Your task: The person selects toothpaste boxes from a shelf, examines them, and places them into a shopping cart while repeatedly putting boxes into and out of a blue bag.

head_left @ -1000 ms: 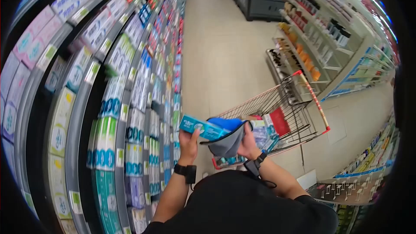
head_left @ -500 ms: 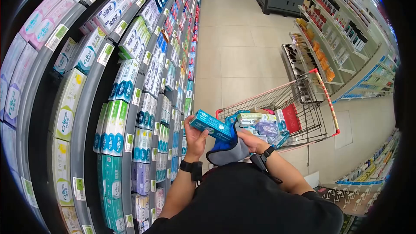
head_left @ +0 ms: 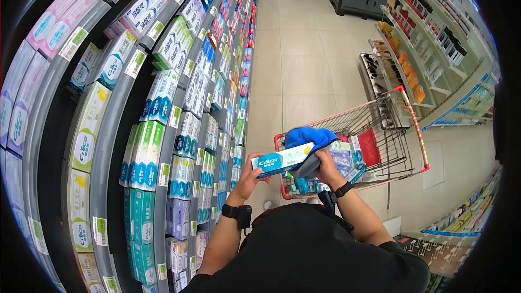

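My left hand [head_left: 247, 180] grips the left end of a teal and white toothpaste box [head_left: 283, 159], thumb on the front. The box lies level, its face turned up toward me. In my right hand [head_left: 328, 167] is a blue and grey cloth [head_left: 311, 137], bunched behind and against the box's right end. Both hands are over the near left end of a wire shopping cart [head_left: 413, 125]. Inside the cart lie several boxes and packs, among them a purple pack [head_left: 341, 160]; the cloth and my hands hide part of them.
On the left, curved shelves [head_left: 101, 184] hold many toothpaste boxes with price tags. A cosmetics rack [head_left: 429, 38] stands on the right. Farther up the tiled aisle [head_left: 304, 65] is a dark bin [head_left: 355, 0] of goods, with a person's feet near the top edge.
The toothpaste box has turned from slanting to level, showing its white and teal face. The cloth has flipped from grey side up to blue side up, and my right hand has risen slightly.
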